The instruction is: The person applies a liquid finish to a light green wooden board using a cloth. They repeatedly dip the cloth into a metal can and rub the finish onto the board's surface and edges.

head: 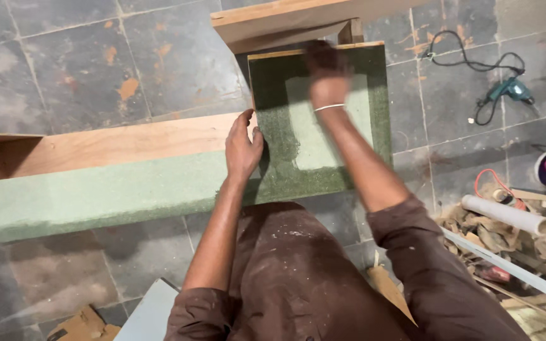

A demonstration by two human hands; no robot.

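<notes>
- The green board (323,158) lies flat directly under the right hand (327,72) and just to the right of the left hand (242,148); its long axis runs away from the person, from near the body toward a raised wooden plank (273,22) beyond the far edge.
- The right hand is blurred at the board's far end, pressed down on it; whether it is clenched around something (a cloth or pad, perhaps) I cannot tell. A thin white band circles that wrist.
- The left hand is nearer the body, fingers loosely curled and resting against the board's left edge, steadying it without enclosing anything.
- The board's surface is dark speckled green around the rim, with a paler, smoother green patch in the middle below the right hand.
- Left of the left hand a long pale-green panel (90,196) stretches sideways, a bare wooden board (121,145) behind it.
- Right of the right hand, on the tiled floor (64,63), lie a teal power drill (510,91) with its black cord, a white pipe (506,215) and scrap.
</notes>
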